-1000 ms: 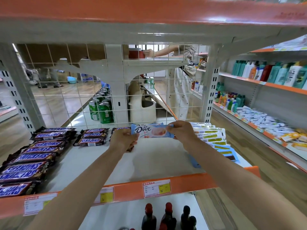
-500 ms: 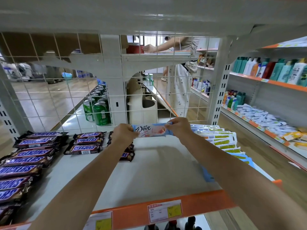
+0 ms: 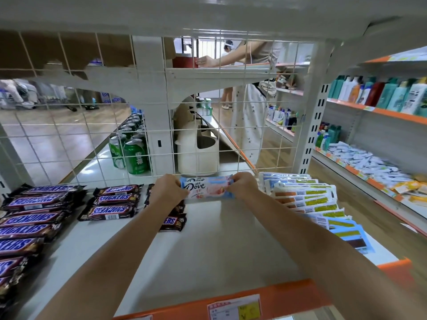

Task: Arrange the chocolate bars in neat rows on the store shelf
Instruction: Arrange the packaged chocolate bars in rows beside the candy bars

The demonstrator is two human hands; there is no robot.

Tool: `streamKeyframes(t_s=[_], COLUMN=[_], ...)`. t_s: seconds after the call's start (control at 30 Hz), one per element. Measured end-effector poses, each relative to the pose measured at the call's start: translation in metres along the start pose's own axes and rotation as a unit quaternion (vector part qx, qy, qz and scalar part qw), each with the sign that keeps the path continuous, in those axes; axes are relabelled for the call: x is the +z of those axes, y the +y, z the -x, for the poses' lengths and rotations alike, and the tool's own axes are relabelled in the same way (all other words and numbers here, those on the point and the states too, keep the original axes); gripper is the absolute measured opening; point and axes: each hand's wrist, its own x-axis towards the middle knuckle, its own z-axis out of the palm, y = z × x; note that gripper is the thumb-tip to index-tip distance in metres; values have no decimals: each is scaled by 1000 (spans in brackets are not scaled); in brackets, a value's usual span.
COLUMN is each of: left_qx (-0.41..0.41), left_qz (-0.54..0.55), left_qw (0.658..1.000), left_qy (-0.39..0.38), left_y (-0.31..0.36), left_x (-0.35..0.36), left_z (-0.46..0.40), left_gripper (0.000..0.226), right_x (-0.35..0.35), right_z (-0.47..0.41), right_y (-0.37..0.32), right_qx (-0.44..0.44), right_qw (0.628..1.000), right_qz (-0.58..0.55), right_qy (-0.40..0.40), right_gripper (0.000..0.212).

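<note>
White shelving fills the view: the store shelf has a wire mesh back, with green cans standing behind it. Along the shelf's left side lie Snickers bars in rows, and at the right a fanned row of blue and yellow packets; the middle lane between them is bare.

Over the last second both arms have reached deeper, carrying the Dove bar from above the middle of the shelf to its far end, close to the mesh. The left hand pinches the bar's left end and the right hand pinches its right end, fingers curled round the wrapper, the bar held crosswise with its label facing up. Whether it already touches the shelf or hangs just above it I cannot tell.

That move puts the bar at the head of the empty lane, so this looks like the start of a new row. My guess is that the next need is to lay it flat, square to the mesh and level with the rearmost Snickers bars, then let go
</note>
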Motion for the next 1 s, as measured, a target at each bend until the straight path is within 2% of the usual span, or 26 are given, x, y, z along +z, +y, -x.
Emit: streamKeyframes(t_s=[0.23,0.5,0.77,1.0], left_qx=[21,16,28,43], left_qz=[-27,-28,-65,-64], left_qw=[999,999,997,994], left_qy=[7,6,40,79], left_y=[-4,-7,-11,-9], left_x=[9,25,31,29], left_z=[-14,-31,-34,-27], left_gripper=[15,12,22,15], right_x=[3,5,6,2], right_z=[-8,-14,-15,-4], right_y=[1,7,11,13], right_qx=[13,-15,-36,-91], right_qw=[1000,999,997,989], right_qz=[15,36,65,102], right_qy=[8,29,22,53], right_gripper=[31,26,29,31])
